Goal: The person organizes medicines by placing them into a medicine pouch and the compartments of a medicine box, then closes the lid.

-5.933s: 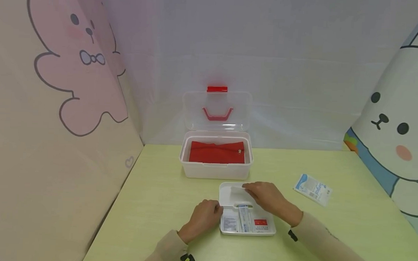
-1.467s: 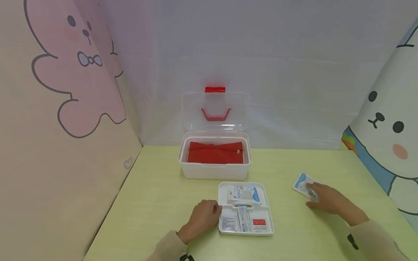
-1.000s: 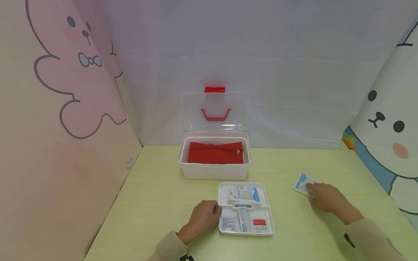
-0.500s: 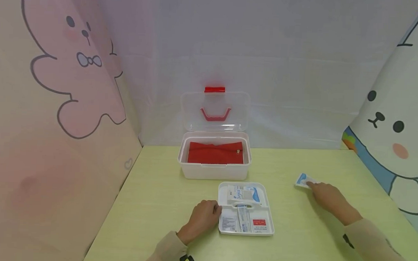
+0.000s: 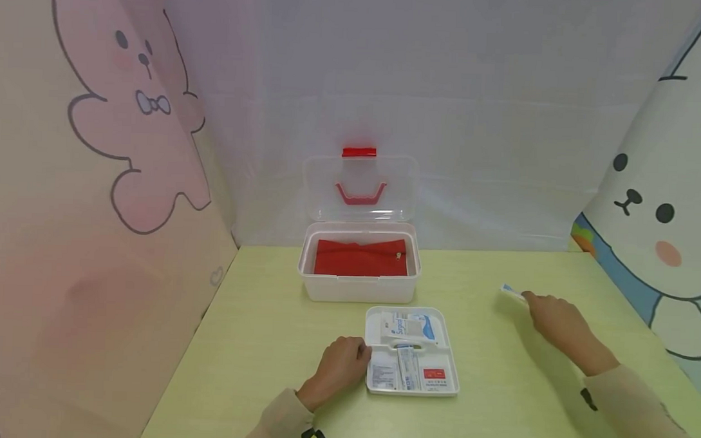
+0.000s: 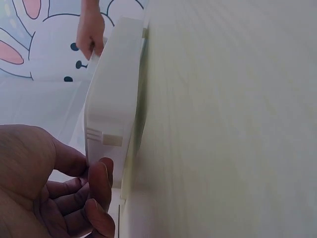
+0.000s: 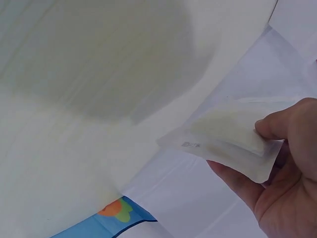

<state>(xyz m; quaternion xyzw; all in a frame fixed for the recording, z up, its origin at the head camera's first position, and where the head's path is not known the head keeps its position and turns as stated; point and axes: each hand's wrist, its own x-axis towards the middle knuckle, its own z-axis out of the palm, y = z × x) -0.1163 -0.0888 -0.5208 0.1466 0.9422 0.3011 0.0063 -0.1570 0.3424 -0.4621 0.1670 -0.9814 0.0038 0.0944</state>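
Note:
A white plastic case (image 5: 374, 323) lies opened flat on the table, holding a "Surgical" dressing packet (image 5: 407, 325) in its far half. Its near half holds a narrow wrapped packet (image 5: 408, 368), a printed packet (image 5: 383, 376) and a red-and-white packet (image 5: 435, 378). My left hand (image 5: 341, 367) grips the case's left edge; the left wrist view shows thumb and index finger at the case wall (image 6: 116, 84). Off to the right, my right hand (image 5: 564, 329) pinches another dressing packet (image 7: 233, 129) between thumb and fingers, above the table and seen nearly edge-on in the head view.
Behind the case stands a white box (image 5: 359, 289) with a red zipped pouch (image 5: 360, 259) inside. Its clear lid (image 5: 322, 186) is raised against the back curtain (image 5: 475, 133). Printed sheets border the yellow-green table (image 5: 254, 325) on both sides.
Earlier my right hand was at the case; a dressing packet now lies in its far half. The hand then reached right, took the other packet from the table and lifted it, tilting it. My left hand stayed.

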